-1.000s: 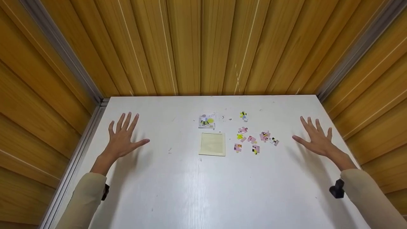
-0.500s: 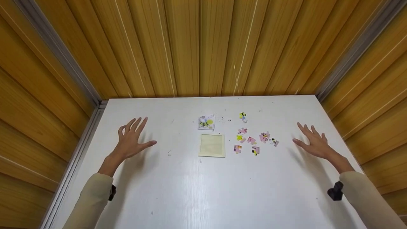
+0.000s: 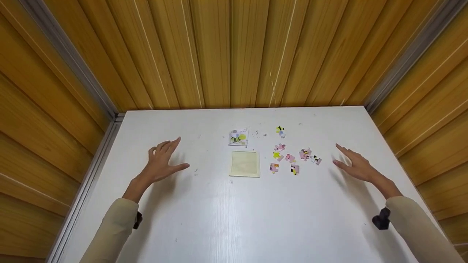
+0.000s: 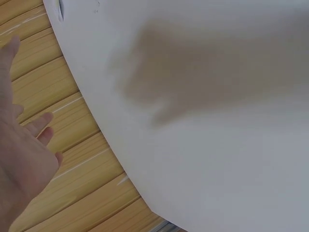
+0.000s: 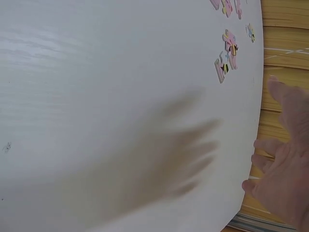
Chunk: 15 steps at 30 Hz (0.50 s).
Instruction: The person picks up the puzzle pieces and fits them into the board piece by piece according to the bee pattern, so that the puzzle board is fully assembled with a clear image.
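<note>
My left hand [image 3: 159, 165] hovers over the left part of the white table, thumb held apart from loosely bent fingers, holding nothing. On the opposite side my right hand [image 3: 359, 167] is also raised and bare, its thumb and fingers pointing inward. Several pink and yellow jigsaw pieces [image 3: 290, 158] lie scattered right of centre, nearer to the right hand. Left of them sits a pale square puzzle tray [image 3: 245, 164] with a raised rim. Behind it lies a small picture card [image 3: 238, 137] showing a bee. In the right wrist view, jigsaw pieces [image 5: 231, 48] appear beyond the hand's shadow.
The white table [image 3: 226, 219] carries both hands' shadows and a few small scuff marks. Wood-look panels [image 3: 248, 54] enclose its back and sides, with grey metal rails [image 3: 78, 60] in the corners. A bee-patterned jigsaw piece [image 3: 280, 131] lies apart toward the back.
Both hands have moved inward, the left one farther toward the tray. Their spread fingers have drawn closer together and bent a little. The puzzle pieces, tray and card stay in place.
</note>
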{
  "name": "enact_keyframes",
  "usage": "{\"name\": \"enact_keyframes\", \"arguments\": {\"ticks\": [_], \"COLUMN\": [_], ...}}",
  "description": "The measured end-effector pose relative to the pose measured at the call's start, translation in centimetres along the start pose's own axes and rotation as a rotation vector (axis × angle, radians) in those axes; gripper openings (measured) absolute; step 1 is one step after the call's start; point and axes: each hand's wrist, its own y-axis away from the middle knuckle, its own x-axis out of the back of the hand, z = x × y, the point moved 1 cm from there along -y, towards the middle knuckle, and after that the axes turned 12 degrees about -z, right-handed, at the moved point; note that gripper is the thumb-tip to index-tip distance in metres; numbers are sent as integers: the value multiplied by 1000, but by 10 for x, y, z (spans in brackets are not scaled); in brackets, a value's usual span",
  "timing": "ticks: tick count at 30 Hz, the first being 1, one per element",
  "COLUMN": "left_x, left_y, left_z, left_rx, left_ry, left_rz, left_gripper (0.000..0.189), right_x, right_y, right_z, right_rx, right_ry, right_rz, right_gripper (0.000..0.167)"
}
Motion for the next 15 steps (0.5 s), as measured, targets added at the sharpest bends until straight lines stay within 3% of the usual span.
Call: {"name": "enact_keyframes", "arguments": {"ticks": [7, 15], "left_x": [-9, -23], "left_y": [-6, -10], "left_z": [11, 20], "left_rx": [-38, -54], "left_ry": [17, 58], "left_rz": [-7, -43], "left_gripper": [96, 95], "right_x": [-5, -17], "right_y": [-2, -9], "right_z": [-4, -5], "right_rx": [3, 67], "right_ry": [-36, -51], "right_rz": [5, 54], "right_gripper": [66, 56]}}
